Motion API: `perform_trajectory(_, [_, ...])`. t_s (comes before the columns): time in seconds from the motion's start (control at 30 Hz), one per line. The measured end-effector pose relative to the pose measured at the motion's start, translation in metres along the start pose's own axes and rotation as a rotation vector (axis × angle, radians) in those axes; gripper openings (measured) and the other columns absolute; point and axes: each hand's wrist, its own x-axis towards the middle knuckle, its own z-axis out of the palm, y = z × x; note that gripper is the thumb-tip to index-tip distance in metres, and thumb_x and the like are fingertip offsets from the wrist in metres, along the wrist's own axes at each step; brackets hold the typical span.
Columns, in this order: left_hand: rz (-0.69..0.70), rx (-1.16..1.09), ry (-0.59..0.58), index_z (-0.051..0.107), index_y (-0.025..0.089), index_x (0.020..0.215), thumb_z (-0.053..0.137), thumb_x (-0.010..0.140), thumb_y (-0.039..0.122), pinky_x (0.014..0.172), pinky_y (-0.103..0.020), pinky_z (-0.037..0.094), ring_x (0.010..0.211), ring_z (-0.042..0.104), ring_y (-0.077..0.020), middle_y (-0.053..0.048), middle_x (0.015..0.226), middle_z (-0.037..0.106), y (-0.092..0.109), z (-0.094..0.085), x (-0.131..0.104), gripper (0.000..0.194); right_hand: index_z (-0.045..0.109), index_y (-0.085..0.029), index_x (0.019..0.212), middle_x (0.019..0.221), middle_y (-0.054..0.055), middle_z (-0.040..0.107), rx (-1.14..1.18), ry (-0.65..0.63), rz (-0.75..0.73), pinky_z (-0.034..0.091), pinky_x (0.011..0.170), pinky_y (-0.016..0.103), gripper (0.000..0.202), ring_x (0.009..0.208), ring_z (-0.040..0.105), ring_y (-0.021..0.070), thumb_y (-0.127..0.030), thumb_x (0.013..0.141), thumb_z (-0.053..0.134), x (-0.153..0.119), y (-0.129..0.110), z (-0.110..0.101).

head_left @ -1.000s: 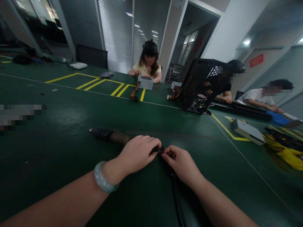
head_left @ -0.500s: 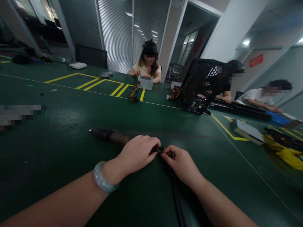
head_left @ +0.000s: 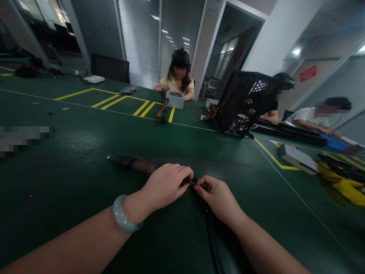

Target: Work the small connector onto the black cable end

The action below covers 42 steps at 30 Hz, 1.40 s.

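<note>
A dark cylindrical power screwdriver (head_left: 139,166) lies on the green table, its metal tip pointing left. My left hand (head_left: 170,182) is wrapped over its rear end, which the palm and fingers hide. Close beside it, my right hand (head_left: 215,193) pinches the end of a black cable (head_left: 212,232) between thumb and fingers. The fingertips of both hands almost meet where cable and tool come together; the small joint between them is too dark to make out. From there the cable runs down toward the near edge of the view.
Across the green table (head_left: 94,205) a person handles a grey power supply (head_left: 175,99) with coloured wires. A black computer case (head_left: 238,104) stands right of it. Two more people sit at the right, near a grey box (head_left: 298,158) and a yellow bundle (head_left: 349,192).
</note>
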Motion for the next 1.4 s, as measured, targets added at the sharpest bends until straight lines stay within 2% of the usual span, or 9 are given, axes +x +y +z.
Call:
perform_trajectory(0.23, [0.044, -0.021, -0.029, 0.060, 0.025, 0.097, 0.063, 0.085, 0.020, 0.078, -0.036, 0.042, 0.090, 0.059, -0.0188, 0.003, 0.097, 0.065, -0.0001, -0.0013, 0.0012, 0.014, 0.067, -0.024, 0.086, 0.080, -0.002, 0.070, 0.007, -0.005, -0.001, 0.041, 0.064, 0.024, 0.009, 0.074, 0.064, 0.0145, -0.031, 0.087, 0.061, -0.0003, -0.0006, 0.0008])
perform_trajectory(0.4, [0.035, -0.022, -0.016, 0.058, 0.026, 0.102, 0.063, 0.085, 0.020, 0.081, -0.037, 0.042, 0.094, 0.060, -0.0203, 0.002, 0.100, 0.066, 0.0001, 0.0004, 0.0009, 0.018, 0.066, -0.024, 0.086, 0.080, -0.002, 0.070, -0.013, 0.001, -0.002, 0.041, 0.064, 0.024, 0.009, 0.074, 0.063, 0.0148, -0.031, 0.087, 0.061, 0.0005, 0.0011, 0.0010])
perform_trajectory(0.6, [-0.008, -0.015, -0.001, 0.057, 0.025, 0.100, 0.064, 0.084, 0.021, 0.080, -0.037, 0.042, 0.091, 0.060, -0.0203, 0.002, 0.097, 0.065, 0.0009, 0.0007, -0.0005, 0.018, 0.067, -0.024, 0.086, 0.080, -0.003, 0.070, -0.004, 0.002, 0.000, 0.041, 0.064, 0.023, 0.008, 0.074, 0.064, 0.0143, -0.031, 0.086, 0.062, 0.0005, 0.0015, 0.0009])
perform_trajectory(0.93, [0.048, -0.016, -0.028, 0.060, 0.024, 0.097, 0.062, 0.085, 0.020, 0.079, -0.034, 0.041, 0.091, 0.059, -0.0185, 0.003, 0.097, 0.065, -0.0001, -0.0015, 0.0016, 0.013, 0.067, -0.024, 0.087, 0.080, -0.003, 0.070, 0.002, -0.006, -0.002, 0.042, 0.064, 0.024, 0.009, 0.074, 0.064, 0.0145, -0.030, 0.087, 0.061, -0.0011, -0.0004, -0.0001])
perform_trajectory(1.17, [0.002, -0.015, -0.007, 0.058, 0.024, 0.097, 0.064, 0.083, 0.020, 0.076, -0.036, 0.041, 0.087, 0.059, -0.0198, 0.002, 0.093, 0.064, 0.0008, -0.0021, 0.0004, 0.015, 0.067, -0.023, 0.087, 0.081, -0.001, 0.071, 0.003, -0.006, 0.001, 0.043, 0.065, 0.024, 0.010, 0.075, 0.065, 0.0155, -0.030, 0.087, 0.060, -0.0008, -0.0015, -0.0008])
perform_trajectory(1.4, [0.028, -0.020, -0.019, 0.057, 0.023, 0.092, 0.063, 0.084, 0.018, 0.076, -0.036, 0.041, 0.088, 0.058, -0.0194, 0.003, 0.092, 0.064, 0.0019, -0.0023, 0.0006, 0.011, 0.066, -0.023, 0.085, 0.079, -0.002, 0.070, -0.022, 0.008, 0.007, 0.041, 0.063, 0.023, 0.009, 0.072, 0.064, 0.0145, -0.030, 0.086, 0.061, -0.0002, -0.0012, 0.0003])
